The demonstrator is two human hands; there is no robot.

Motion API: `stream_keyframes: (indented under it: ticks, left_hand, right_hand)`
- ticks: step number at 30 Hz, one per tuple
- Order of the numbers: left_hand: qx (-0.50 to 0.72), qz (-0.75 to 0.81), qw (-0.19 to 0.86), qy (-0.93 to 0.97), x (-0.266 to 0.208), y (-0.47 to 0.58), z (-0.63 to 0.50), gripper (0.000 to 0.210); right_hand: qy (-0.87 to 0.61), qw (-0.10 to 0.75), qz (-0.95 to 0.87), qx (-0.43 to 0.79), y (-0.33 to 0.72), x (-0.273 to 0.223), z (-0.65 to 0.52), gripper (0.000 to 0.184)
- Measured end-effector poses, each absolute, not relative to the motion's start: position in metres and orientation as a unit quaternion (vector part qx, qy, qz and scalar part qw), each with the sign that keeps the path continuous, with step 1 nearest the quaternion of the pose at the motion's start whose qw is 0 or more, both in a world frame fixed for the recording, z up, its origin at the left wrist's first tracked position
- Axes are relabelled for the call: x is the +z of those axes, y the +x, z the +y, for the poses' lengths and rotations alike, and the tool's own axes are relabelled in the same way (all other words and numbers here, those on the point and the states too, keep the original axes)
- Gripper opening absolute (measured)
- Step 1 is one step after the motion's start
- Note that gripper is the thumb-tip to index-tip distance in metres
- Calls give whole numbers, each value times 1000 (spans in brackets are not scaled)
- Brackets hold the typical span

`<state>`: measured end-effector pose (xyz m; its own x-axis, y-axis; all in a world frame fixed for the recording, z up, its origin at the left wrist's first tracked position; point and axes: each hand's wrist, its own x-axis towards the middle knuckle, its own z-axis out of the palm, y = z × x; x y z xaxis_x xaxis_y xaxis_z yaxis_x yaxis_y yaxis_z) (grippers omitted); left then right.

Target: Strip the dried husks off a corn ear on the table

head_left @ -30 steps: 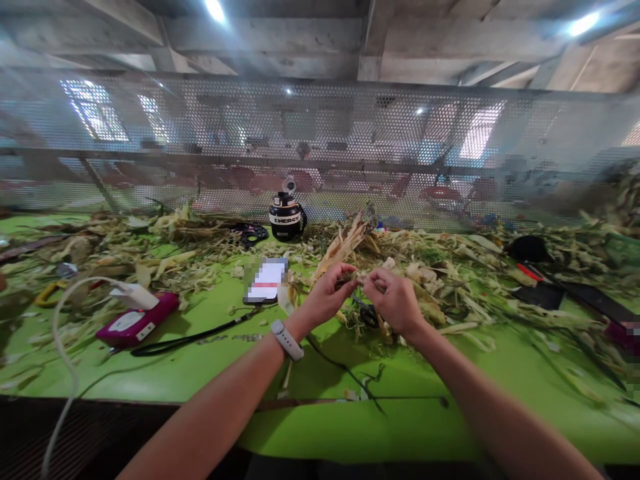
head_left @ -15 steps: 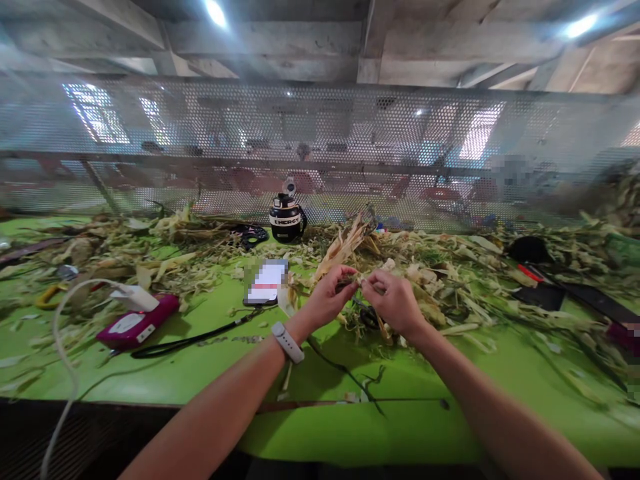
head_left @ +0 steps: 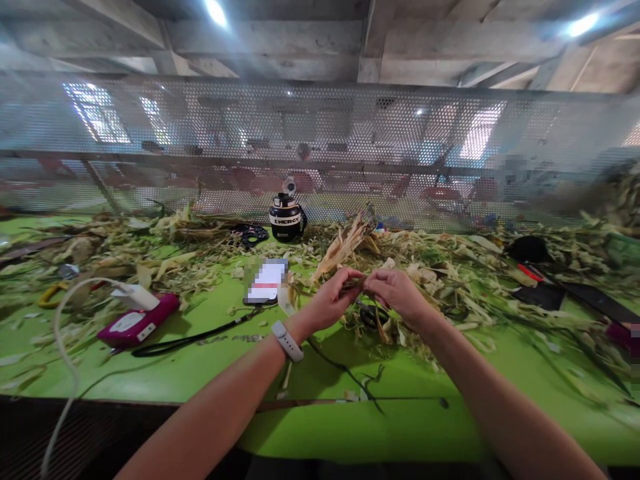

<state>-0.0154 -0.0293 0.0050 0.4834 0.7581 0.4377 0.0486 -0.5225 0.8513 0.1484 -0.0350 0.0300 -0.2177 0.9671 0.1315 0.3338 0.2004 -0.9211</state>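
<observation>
My left hand (head_left: 339, 295), with a pale watch band (head_left: 287, 341) at its wrist, is closed in a pinch on a thin strip of dry corn husk (head_left: 356, 284). Fingertip to fingertip with it, my right hand (head_left: 397, 295) pinches the other end of the strip; much of the strip is hidden by the fingers. Under my hands lie black looped handles (head_left: 373, 315), which look like scissors, among husk scraps. Just beyond, a bundle of dry husks (head_left: 345, 247) leans up from the pile.
A phone (head_left: 269, 280) lies left of my hands. Further left is a magenta power strip (head_left: 140, 323) with a white charger and cable. A black bottle (head_left: 286, 219) stands before a perforated metal screen (head_left: 320, 133). Husk heaps (head_left: 165, 247) spread along the green tabletop (head_left: 340, 433).
My right hand has shifted slightly right and turned, its fingers more closed. My left hand has rolled a little, and more of the black handles shows beneath.
</observation>
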Motion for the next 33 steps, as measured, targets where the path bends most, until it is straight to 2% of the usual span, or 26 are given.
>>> stream_keyframes:
  ticks: [8,13,20,26,33]
  left_hand:
    - [456,312,376,744,1,-17,-21,23]
    - [465,297,411,725,2,-15,-21,23]
    - [454,273,441,725,0,-12,-22,21]
    - [489,297,477,667,5,-16,-21,25]
    - [467,284,466,696,2,-12,-24,24]
  right_hand:
    - [-490,429,-683,331,147,27,-38,15]
    - [-471,451,-716,249,148,22,-34,19]
    - [-438,434,-754,226,142,20,-38,16]
    - [-480,475,-731,101,145,30,-42,19]
    - [-466,462,-748,97,139,21,-42,18]
